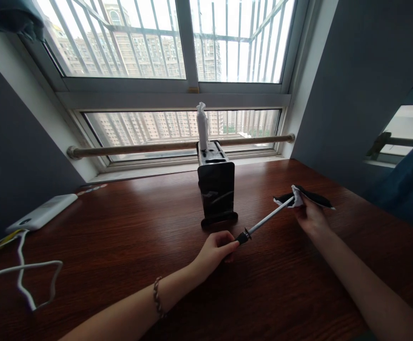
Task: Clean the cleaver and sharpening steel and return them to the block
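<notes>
Head view is showing you holding a sharpening rod (267,219) across the dark wooden table (121,237); your left hand (215,251) is closing around its black handle, fingers wrapped tight, while your right hand (311,215) is pinching a cloth (298,196) around the far tip of the rod; both grips are narrow and holding. Judging by where the cloth is sitting, the wiping seems to be reaching the tip end, with the pale shaft between your two hands lying bare; whether it is already clean you cannot tell from here. The rod is looking slim, straight and smooth, whitish like ceramic or steel, with a small dark collar just ahead of your left fingers; the cloth is looking soft and crumpled, white with dark flaps trailing past your right hand. Beyond the left grip a glossy black block (216,189) is standing upright; the table is showing a polished reddish grain.
</notes>
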Tool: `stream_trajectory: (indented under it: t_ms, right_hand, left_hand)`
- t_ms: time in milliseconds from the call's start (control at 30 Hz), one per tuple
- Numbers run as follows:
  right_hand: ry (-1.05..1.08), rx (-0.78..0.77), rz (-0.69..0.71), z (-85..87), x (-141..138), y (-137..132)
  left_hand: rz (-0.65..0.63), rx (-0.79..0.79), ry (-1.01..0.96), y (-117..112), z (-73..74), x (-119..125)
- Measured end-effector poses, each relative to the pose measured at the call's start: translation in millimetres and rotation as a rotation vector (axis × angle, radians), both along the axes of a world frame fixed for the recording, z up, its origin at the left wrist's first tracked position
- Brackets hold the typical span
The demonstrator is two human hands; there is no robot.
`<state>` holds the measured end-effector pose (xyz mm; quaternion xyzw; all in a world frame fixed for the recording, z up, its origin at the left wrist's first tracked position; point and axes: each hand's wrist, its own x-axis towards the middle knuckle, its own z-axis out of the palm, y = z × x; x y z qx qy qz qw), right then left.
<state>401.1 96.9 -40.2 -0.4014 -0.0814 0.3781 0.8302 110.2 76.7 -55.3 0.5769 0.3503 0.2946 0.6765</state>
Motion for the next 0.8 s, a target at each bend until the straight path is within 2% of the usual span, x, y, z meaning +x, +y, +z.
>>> stream_trajectory:
  t_ms: [67, 133, 267, 333, 400, 467, 533, 600, 700, 800]
  right_hand:
    - [0.0, 0.006, 0.007, -1.8, 1.5, 0.7]
    - [-0.004, 0.01, 0.022, -3.6, 2.7, 1.5]
    - [0.003, -0.004, 0.057, -8.7, 4.1, 3.4]
    - [0.016, -0.011, 0.073, -11.3, 3.8, 4.1]
    - [0.027, -0.014, 0.09, -13.1, 2.8, 4.4]
    - [0.036, -0.014, 0.099, -14.0, 1.4, 4.3]
    - [0.043, -0.01, 0.092, -13.8, 0.0, 4.0]
    - [0.042, 0.0, 0.09, -12.7, -1.0, 3.6]
    - [0.027, 0.023, 0.104, -10.0, -1.4, 3.0]
    - [0.014, 0.052, 0.117, -8.4, -1.1, 2.5]
  left_hand:
    - [0.002, 0.05, 0.031, -0.8, 0.0, -1.5]
    - [0.02, 0.251, 0.149, -1.7, 2.2, -5.3]
    - [0.085, 1.001, 0.492, -0.6, 10.4, -17.4]
    - [0.052, 1.28, 0.615, 1.9, 13.7, -23.3]
    - [0.012, 1.442, 0.712, 3.9, 16.2, -27.2]
    - [0.018, 1.497, 0.754, 4.0, 18.9, -28.4]
    - [0.045, 1.432, 0.709, 1.7, 22.5, -26.6]
    - [0.101, 1.209, 0.605, -1.3, 26.7, -22.9]
    - [0.171, 0.617, 0.379, -2.6, 31.8, -17.0]
    - [0.147, 0.014, 0.136, -0.5, 34.0, -13.2]
